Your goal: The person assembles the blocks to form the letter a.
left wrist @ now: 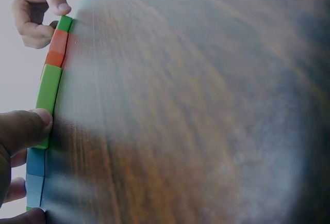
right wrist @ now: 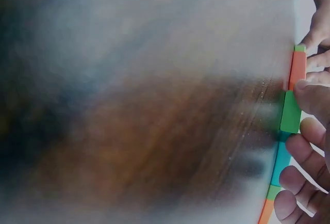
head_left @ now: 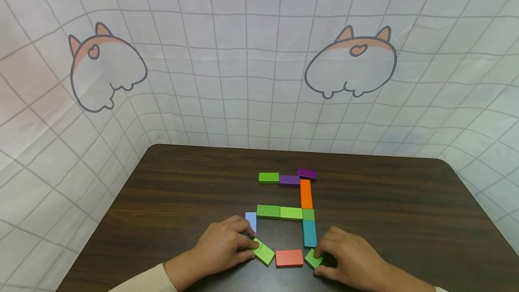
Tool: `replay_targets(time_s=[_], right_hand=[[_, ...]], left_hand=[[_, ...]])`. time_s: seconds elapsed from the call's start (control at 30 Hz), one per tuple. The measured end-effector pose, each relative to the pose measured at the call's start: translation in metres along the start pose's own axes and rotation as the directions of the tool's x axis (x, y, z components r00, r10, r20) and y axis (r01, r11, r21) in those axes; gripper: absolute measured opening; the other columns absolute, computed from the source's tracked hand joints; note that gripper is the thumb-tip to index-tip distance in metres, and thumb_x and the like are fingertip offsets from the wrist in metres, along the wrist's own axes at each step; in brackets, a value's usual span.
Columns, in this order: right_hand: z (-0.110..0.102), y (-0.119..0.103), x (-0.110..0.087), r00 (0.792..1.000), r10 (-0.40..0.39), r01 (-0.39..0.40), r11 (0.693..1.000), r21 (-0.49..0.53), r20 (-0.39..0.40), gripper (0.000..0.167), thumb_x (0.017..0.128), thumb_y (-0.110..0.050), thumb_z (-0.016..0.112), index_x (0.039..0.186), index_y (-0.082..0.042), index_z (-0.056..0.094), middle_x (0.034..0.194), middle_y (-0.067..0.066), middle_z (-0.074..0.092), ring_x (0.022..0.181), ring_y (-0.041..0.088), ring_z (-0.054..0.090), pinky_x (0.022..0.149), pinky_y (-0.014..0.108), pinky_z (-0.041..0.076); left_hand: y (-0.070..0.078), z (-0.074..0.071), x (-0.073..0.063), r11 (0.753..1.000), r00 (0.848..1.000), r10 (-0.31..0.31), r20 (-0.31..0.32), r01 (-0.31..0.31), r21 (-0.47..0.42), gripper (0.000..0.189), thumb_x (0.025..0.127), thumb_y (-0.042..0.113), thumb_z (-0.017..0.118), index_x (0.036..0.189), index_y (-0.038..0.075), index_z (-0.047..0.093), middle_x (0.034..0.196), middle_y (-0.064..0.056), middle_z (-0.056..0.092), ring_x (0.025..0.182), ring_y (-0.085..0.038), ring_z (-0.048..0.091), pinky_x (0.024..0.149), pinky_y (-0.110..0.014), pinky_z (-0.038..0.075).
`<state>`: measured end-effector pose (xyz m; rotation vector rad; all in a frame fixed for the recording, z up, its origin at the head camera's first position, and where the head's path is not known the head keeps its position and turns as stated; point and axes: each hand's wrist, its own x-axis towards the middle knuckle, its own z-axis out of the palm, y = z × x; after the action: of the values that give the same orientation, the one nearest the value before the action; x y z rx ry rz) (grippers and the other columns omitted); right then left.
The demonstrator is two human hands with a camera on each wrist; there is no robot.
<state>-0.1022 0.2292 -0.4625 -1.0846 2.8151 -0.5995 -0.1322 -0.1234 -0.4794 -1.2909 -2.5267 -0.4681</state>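
My left hand (head_left: 225, 243) pinches a tilted light green block (head_left: 265, 254), with a fingertip over its upper left end and the thumb along its near side. Close beyond those fingers lies a pale blue block (head_left: 251, 220), partly covered by them. My right hand (head_left: 352, 256) holds a small green block (head_left: 312, 259) between thumb and index finger, and the block sits turned at an angle. Between the two held blocks a coral block (head_left: 289, 258) lies flat. A teal block (head_left: 309, 233) stands lengthwise just above the small green one; the right wrist view shows loosely bent fingers beside it.
Beyond the teal block are a small green square (head_left: 308, 214), an orange block (head_left: 306, 193) and two green blocks (head_left: 268, 211) in a row. Farther back lie a green block (head_left: 269, 178) and two purple blocks (head_left: 289, 180). A white grid curtain (head_left: 251, 57) surrounds the dark wooden table (head_left: 385, 202).
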Motion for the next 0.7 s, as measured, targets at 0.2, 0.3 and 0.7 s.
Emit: replay_targets(time_s=[0.2, 0.3, 0.7], right_hand=[[0.002, 0.0, 0.001, 1.0, -0.023, 0.022, 1.0, -0.008, -0.02, 0.022, 0.088, -0.053, 0.077, 0.096, -0.033, 0.072, 0.094, -0.027, 0.057, 0.089, 0.001, 0.05, 0.071, 0.025, 0.052], [0.002, 0.0, 0.002, 0.999, -0.034, 0.034, 0.999, -0.009, -0.026, 0.021, 0.088, -0.052, 0.077, 0.096, -0.033, 0.072, 0.094, -0.026, 0.057, 0.089, 0.001, 0.05, 0.071, 0.025, 0.052], [-0.001, -0.006, 0.012, 0.966, -0.193, 0.18, 0.98, -0.09, -0.174, 0.024, 0.084, -0.046, 0.084, 0.097, -0.03, 0.073, 0.098, -0.023, 0.061, 0.089, 0.001, 0.048, 0.071, 0.021, 0.049]], left_hand=[[0.0, 0.001, 0.0, 1.0, 1.0, 0.01, -0.011, -0.01, 0.001, 0.018, 0.081, 0.037, 0.088, 0.098, 0.031, 0.084, 0.101, 0.014, 0.067, 0.101, -0.006, 0.06, 0.065, -0.019, 0.052], [0.0, 0.001, 0.0, 1.0, 1.0, 0.011, -0.013, -0.011, 0.003, 0.018, 0.081, 0.037, 0.088, 0.098, 0.031, 0.084, 0.101, 0.014, 0.067, 0.101, -0.006, 0.06, 0.065, -0.019, 0.052], [-0.002, 0.002, -0.001, 1.0, 0.999, 0.022, -0.026, -0.021, 0.003, 0.019, 0.08, 0.037, 0.089, 0.097, 0.031, 0.084, 0.101, 0.014, 0.066, 0.101, -0.006, 0.06, 0.065, -0.02, 0.053]])
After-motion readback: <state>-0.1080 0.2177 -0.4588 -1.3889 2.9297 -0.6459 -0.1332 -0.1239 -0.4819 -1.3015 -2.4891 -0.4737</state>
